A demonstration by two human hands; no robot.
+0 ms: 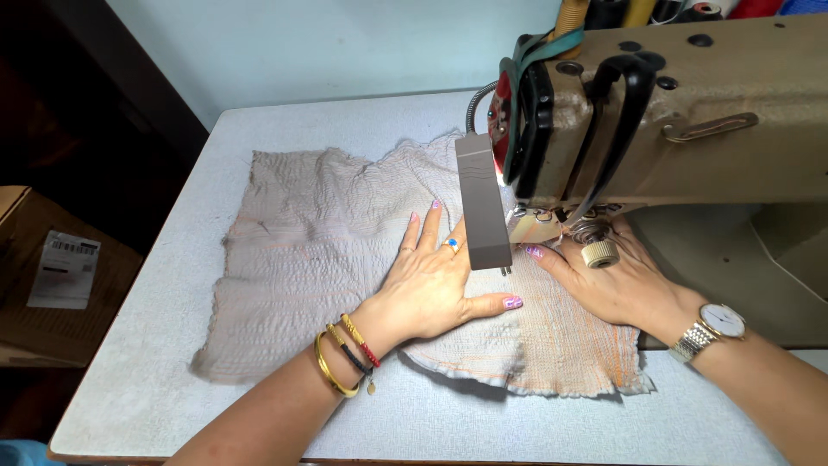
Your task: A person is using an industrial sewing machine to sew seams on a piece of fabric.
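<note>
A crinkled beige cloth [310, 233] with orange stitch lines lies flat on the grey sewing table [164, 345]. My left hand [435, 280] presses flat on the cloth, fingers spread, just left of the needle area; it wears a ring, with bangles at the wrist. My right hand [617, 285] lies flat on the cloth under the head of the tan sewing machine [690, 112], partly hidden by it; a watch sits on that wrist. A grey lamp bar [481, 203] hangs in front of the needle, which is hidden.
A cardboard box [52, 276] with a white label stands on the floor to the left of the table. Thread spools [638, 10] show behind the machine at the top edge. The wall runs along the table's far side.
</note>
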